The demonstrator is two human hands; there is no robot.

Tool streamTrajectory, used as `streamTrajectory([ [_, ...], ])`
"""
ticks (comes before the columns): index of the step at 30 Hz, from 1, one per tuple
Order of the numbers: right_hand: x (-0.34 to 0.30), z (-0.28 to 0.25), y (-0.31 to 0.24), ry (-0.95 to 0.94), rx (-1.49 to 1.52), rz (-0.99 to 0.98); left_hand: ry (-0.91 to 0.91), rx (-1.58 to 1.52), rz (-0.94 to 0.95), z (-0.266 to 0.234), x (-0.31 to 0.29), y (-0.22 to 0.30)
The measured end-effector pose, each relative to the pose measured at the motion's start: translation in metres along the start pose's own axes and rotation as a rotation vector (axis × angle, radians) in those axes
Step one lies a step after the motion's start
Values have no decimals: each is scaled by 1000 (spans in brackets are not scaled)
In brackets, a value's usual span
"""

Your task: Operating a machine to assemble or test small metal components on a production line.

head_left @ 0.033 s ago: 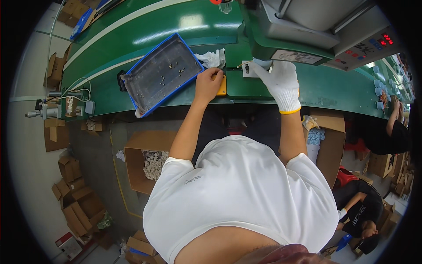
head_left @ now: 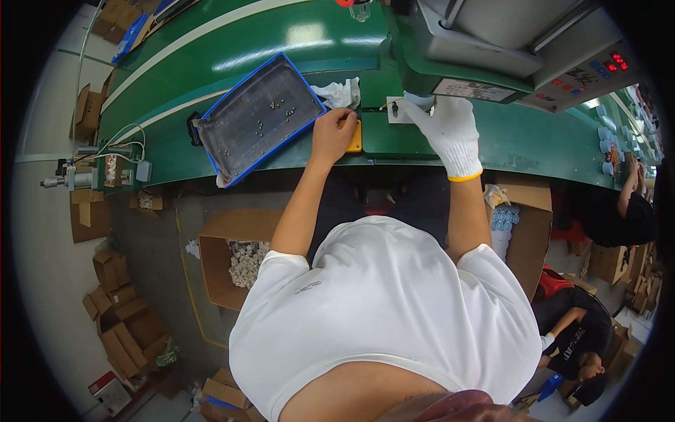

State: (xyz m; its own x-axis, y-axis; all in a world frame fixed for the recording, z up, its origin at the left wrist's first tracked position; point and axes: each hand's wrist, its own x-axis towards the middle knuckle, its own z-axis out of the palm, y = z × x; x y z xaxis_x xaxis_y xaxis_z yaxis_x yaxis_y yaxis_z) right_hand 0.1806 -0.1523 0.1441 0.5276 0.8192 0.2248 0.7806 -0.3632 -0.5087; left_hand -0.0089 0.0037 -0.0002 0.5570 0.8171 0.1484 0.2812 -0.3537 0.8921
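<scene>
My bare left hand rests at the edge of a yellow box on the green bench, its fingers curled in and the thumb close to them. Whether anything small is pinched there is hidden. A white knitted glove with a yellow cuff covers my right hand, which reaches under the machine's head. Between its thumb and fingers is a light blue round part, mostly covered by glove and machine. Beside the thumb lies a white plate with a small black fitting on it.
A blue-rimmed tray with several small metal pieces lies left of my hands, next to a crumpled white cloth. The grey-green machine overhangs the bench. Cardboard boxes stand below. Other people sit at right.
The red digits on the machine's display differ. Both my hands stay in place.
</scene>
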Motion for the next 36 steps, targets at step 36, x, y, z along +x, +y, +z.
streamTrajectory([
  [36,-72,34,152,549,85,-309,-70,426,639,-45,-39,11],
])
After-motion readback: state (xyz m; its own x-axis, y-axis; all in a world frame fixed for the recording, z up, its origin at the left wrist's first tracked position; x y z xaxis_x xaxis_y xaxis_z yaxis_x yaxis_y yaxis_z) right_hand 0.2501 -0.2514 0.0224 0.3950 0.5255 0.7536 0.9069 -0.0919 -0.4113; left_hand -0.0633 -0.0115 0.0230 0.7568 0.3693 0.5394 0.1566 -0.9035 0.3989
